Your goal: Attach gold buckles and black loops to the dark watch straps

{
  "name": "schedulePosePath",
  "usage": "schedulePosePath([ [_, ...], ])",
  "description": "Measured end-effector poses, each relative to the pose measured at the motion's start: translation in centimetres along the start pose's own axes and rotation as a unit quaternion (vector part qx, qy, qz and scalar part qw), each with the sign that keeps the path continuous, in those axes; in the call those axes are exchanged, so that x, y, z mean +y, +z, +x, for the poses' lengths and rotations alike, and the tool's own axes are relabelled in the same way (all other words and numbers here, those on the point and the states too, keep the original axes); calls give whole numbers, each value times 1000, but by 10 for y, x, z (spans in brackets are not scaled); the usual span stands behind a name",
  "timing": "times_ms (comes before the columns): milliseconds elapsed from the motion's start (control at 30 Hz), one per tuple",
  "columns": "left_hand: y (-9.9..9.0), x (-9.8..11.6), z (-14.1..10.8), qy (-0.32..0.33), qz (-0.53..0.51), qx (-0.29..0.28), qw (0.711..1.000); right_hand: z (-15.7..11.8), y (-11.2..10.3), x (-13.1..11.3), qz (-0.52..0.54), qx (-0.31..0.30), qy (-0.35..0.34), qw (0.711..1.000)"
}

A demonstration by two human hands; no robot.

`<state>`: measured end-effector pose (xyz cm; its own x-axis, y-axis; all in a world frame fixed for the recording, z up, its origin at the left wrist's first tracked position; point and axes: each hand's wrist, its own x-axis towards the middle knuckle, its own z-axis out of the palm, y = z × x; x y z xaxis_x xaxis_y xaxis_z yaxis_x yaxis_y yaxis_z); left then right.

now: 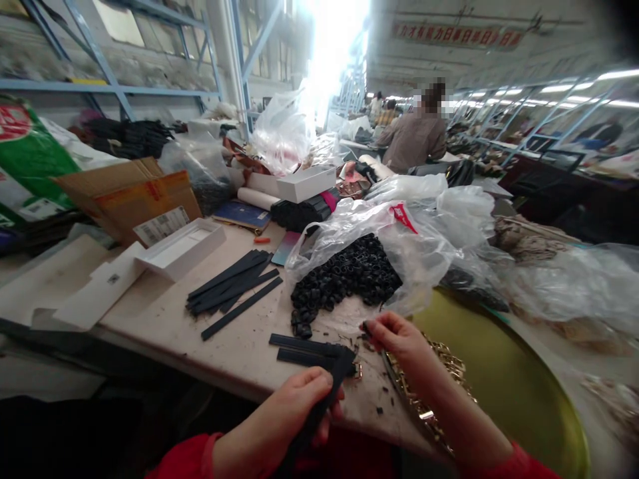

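My left hand (pixel 307 399) is closed around a black strap (pixel 341 372), which slants up past my fingers near the table's front edge. My right hand (pixel 394 332) pinches a small black loop (pixel 368 327) between thumb and fingers. Just ahead of it, a clear plastic bag (pixel 424 259) lies open with a heap of black loops (pixel 349 273). Two or so more straps (pixel 299 349) rest on the table behind my left hand, beside a gold buckle (pixel 357 370). Gold buckles (pixel 444 362) lie in a gold tray (pixel 519 372) under my right forearm.
Several black strips (pixel 229 286) lie on the table (pixel 164 326) at left, near an open white box (pixel 184 249) and a cardboard box (pixel 150 199). Small black scraps litter the front edge. Another white box (pixel 307 183) and plastic bags stand behind. A person (pixel 417 136) sits farther back.
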<state>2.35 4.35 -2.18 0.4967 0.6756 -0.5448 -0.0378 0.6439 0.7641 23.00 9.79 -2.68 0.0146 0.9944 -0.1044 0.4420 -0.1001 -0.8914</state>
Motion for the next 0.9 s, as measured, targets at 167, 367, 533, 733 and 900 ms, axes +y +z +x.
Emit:
schedulePosePath([
  [167,7,-12,-10,99,164,28,981,-74,34,-1,538,-37,187,821],
  [367,15,-22,-27,122,267,50,955,-108,43,-10,631,-24,183,753],
  [533,19,-27,-34,112,282,49,951,-118,44,-9,632,-35,179,753],
  [733,22,-20,-41,101,334,52,936,-124,44,-9,571,-18,151,807],
  [900,24,-16,-40,35,262,17,964,-122,42,-7,567,-36,144,810],
])
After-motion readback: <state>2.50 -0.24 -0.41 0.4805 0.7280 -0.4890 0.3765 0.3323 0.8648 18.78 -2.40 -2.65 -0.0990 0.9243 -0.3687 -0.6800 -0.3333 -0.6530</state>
